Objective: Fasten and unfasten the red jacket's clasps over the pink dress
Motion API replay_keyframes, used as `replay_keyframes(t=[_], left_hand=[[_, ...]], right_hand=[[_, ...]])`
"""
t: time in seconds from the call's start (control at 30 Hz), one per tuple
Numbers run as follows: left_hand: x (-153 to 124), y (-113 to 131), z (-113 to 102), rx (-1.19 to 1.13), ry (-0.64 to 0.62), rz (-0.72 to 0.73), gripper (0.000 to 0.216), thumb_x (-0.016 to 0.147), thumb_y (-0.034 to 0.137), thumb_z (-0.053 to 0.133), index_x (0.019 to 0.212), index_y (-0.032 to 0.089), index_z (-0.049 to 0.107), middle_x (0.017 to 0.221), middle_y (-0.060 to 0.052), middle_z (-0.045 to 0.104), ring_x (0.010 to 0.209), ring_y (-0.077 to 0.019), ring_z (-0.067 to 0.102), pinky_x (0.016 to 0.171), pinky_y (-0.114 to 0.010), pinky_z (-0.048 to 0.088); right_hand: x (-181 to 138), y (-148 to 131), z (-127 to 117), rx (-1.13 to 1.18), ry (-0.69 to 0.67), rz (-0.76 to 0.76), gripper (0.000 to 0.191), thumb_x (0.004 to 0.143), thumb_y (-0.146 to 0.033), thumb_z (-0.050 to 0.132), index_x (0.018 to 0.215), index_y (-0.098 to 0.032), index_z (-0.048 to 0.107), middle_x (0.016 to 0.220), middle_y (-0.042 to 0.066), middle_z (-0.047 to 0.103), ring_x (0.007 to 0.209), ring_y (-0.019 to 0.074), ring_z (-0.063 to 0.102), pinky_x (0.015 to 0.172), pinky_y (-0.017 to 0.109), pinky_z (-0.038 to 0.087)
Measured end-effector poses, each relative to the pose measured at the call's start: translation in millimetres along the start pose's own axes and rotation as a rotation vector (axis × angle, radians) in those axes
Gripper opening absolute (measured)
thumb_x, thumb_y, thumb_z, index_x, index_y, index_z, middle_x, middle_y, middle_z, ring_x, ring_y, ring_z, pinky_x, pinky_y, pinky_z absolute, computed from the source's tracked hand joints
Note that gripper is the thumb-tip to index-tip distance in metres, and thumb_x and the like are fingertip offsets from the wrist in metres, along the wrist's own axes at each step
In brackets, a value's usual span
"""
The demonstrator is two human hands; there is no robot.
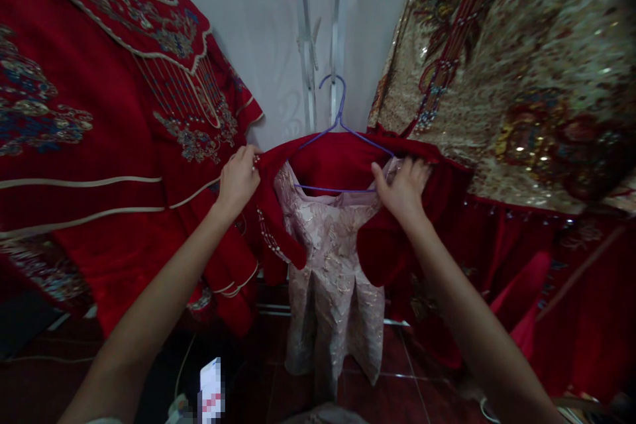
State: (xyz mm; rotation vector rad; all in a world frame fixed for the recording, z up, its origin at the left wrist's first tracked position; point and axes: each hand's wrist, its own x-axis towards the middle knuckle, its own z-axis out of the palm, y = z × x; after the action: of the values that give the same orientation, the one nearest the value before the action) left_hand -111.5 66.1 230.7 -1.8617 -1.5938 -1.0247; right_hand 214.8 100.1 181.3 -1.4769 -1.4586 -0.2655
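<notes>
A pale pink embroidered dress (330,232) hangs on a purple wire hanger (340,103) straight ahead. Draped around its shoulders is a red velvet shawl (332,162), with strings of beads on its left front edge. My left hand (240,177) pinches the shawl at its left shoulder, beside the hanger's left end. Over the right shoulder, my right hand (405,189) has its fingers on the velvet and its thumb near the dress strap. Some of its fingertips are hidden behind the cloth.
A red embroidered garment (114,79) hangs close on the left. On the right hangs a gold sequined garment (497,86) above dark red cloth. Metal uprights (305,46) run down the pale wall behind the hanger. Dark red tiles (402,391) cover the floor.
</notes>
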Motion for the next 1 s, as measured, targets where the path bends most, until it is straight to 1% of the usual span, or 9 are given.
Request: replay_keyframes(t=[0.13,0.23,0.3,0.37,0.53,0.63,0.7,0.83,1.0], left_hand=[[15,-6,-7,-0.042,-0.008,0.009,0.037,0.074,0.009,0.044,0.106,0.019,0.059,0.097,-0.006,0.066,0.089,-0.0225,0.062,0.079,-0.03,0.044],[19,-12,0,-0.139,-0.104,0.01,0.028,0.077,0.019,0.049,0.102,0.019,0.062,0.089,-0.006,0.068,0.081,-0.021,0.063,0.073,-0.028,0.043],[20,-17,7,-0.221,-0.107,0.006,0.024,0.079,0.026,0.05,0.097,0.018,0.064,0.087,-0.006,0.069,0.077,-0.0193,0.062,0.07,-0.026,0.042],[20,-24,15,-0.281,-0.074,-0.023,0.025,0.081,0.035,0.05,0.092,0.018,0.065,0.082,-0.005,0.068,0.072,-0.0177,0.06,0.067,-0.025,0.041],[25,-46,35,-0.226,-0.072,-0.207,0.033,0.078,0.045,0.053,0.09,0.017,0.067,0.082,-0.007,0.069,0.068,-0.0186,0.059,0.064,-0.026,0.04],[21,-72,40,-0.029,-0.194,-0.319,0.031,0.074,0.041,0.055,0.089,0.017,0.068,0.08,-0.01,0.069,0.067,-0.0225,0.06,0.063,-0.029,0.04],[10,-90,36,0.033,-0.346,-0.265,0.026,0.072,0.039,0.055,0.085,0.02,0.068,0.075,-0.008,0.069,0.065,-0.0227,0.06,0.063,-0.029,0.04],[-19,-102,8,-0.157,-0.614,0.111,0.022,0.072,0.029,0.051,0.087,0.027,0.066,0.081,-0.001,0.068,0.072,-0.0178,0.062,0.071,-0.025,0.044],[-20,-60,-16,-0.301,-0.409,0.313,0.024,0.073,0.019,0.045,0.089,0.022,0.062,0.115,-0.007,0.06,0.111,-0.0198,0.053,0.1,-0.035,0.038]], right_hand=[[48,26,-7,-0.09,-0.05,-0.095,0.078,0.082,-0.07,0.033,0.11,-0.003,0.059,0.131,0.03,0.044,0.129,0.0403,0.032,0.103,0.058,0.022],[76,37,-18,-0.137,-0.326,-0.088,0.07,0.076,-0.077,0.036,0.074,-0.013,0.065,0.088,0.019,0.064,0.096,0.033,0.058,0.084,0.045,0.042],[87,39,-27,-0.059,-0.499,-0.115,0.065,0.074,-0.078,0.038,0.06,-0.018,0.059,0.063,0.01,0.06,0.068,0.0225,0.059,0.065,0.033,0.044],[90,38,-33,0.1,-0.567,-0.185,0.062,0.075,-0.076,0.039,0.059,-0.019,0.055,0.055,0.003,0.054,0.054,0.0146,0.05,0.053,0.026,0.038],[82,38,-36,0.262,-0.605,-0.304,0.056,0.079,-0.071,0.041,0.059,-0.019,0.048,0.053,-0.002,0.042,0.05,0.0097,0.037,0.048,0.023,0.027],[79,41,-36,0.256,-0.563,-0.295,0.055,0.081,-0.069,0.04,0.059,-0.019,0.047,0.054,-0.003,0.041,0.052,0.0097,0.036,0.048,0.024,0.026],[78,42,-37,0.246,-0.551,-0.293,0.055,0.081,-0.069,0.04,0.059,-0.019,0.048,0.054,-0.002,0.043,0.052,0.0099,0.037,0.048,0.024,0.026],[76,39,-38,0.229,-0.532,-0.288,0.055,0.081,-0.068,0.042,0.059,-0.018,0.051,0.053,-0.002,0.045,0.052,0.0103,0.039,0.048,0.023,0.027],[71,38,-33,0.251,-0.463,-0.222,0.056,0.079,-0.069,0.044,0.062,-0.018,0.058,0.054,0.0,0.052,0.052,0.0116,0.044,0.049,0.023,0.031]])
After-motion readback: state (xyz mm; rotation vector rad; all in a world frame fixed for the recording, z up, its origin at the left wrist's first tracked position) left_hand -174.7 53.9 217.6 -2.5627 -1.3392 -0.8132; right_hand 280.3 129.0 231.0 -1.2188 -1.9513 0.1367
